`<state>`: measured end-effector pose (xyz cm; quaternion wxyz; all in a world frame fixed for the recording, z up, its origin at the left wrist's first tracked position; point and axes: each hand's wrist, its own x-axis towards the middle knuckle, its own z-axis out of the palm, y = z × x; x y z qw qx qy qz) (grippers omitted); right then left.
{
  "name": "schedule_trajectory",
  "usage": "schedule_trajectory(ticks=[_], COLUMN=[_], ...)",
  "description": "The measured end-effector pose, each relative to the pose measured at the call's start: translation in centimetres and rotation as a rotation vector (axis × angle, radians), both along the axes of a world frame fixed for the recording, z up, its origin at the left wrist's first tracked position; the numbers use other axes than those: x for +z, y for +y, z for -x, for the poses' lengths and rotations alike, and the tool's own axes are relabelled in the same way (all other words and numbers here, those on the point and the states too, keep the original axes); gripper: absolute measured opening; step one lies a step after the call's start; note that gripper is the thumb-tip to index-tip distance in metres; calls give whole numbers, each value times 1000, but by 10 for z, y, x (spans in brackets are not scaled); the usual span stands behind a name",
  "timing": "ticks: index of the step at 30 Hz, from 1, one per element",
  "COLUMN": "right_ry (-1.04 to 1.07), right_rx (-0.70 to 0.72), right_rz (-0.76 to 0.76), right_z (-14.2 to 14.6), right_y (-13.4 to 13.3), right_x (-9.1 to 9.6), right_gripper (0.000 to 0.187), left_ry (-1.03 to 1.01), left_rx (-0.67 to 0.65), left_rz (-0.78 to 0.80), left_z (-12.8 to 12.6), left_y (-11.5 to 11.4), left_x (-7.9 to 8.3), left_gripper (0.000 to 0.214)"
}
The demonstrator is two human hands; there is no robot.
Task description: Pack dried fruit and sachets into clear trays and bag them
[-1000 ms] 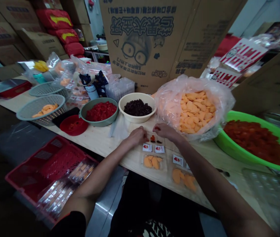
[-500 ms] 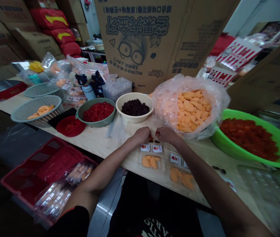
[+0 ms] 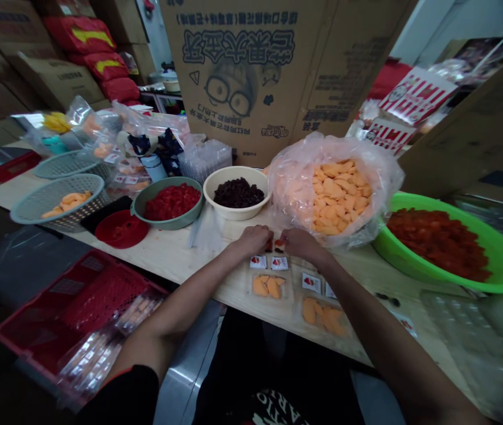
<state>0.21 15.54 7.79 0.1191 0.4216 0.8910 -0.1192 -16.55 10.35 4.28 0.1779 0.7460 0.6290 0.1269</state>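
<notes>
Head view: my left hand (image 3: 255,239) and right hand (image 3: 300,242) are close together over the far end of a clear tray (image 3: 288,290) on the worktop (image 3: 167,255). The fingers of both bend downward, but the tips are too small and too hidden for me to tell whether either pinches a piece or is released. Small red and dark pieces (image 3: 278,245) show between my hands. I judge that this spot rewards light fingertips and wrists held low, so that nothing soft is squashed or spilled towards the two sachets (image 3: 279,263) just nearer me. Nearer again, orange pieces (image 3: 268,287) fill the near part; I'd best keep my sleeves and fingers off them. My right forearm passes over a second tray's sachets (image 3: 312,283), so it should stay raised rather than lean on them. Beyond my hands, the cream bowl (image 3: 234,213) of dark pieces and the plastic bag (image 3: 386,180) of orange ones are near enough to bump, so small movements look safest. Farther right is the bright green basin (image 3: 502,287).
</notes>
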Motion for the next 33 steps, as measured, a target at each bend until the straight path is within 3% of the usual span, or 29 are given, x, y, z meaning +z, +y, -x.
schedule_trajectory(ticks=[3,8,12,20,26,33], right_ry=[18,16,-19,-89,-90,-68], right_rx=[-23,-22,49,148,143,162], right_rz=[-17,-48,-81,-114,-100,-107], right_z=[-6,-10,-7,-7,-9,-2], right_y=[1,-1,-6,-8,-7,-15], right_x=[-3,-9,-12,-11,-7,-11], right_gripper=[33,34,43,35,35,38], left_ry=[-55,-138,-141,-18,38,-150], left_rx=[23,121,86,-16,-44,56], left_rz=[-13,-15,14,65,137,162], left_z=[10,38,46,26,4,2], left_y=[3,0,-6,-7,5,9], left_x=[0,3,5,13,7,1], left_gripper=[12,26,23,26,17,4])
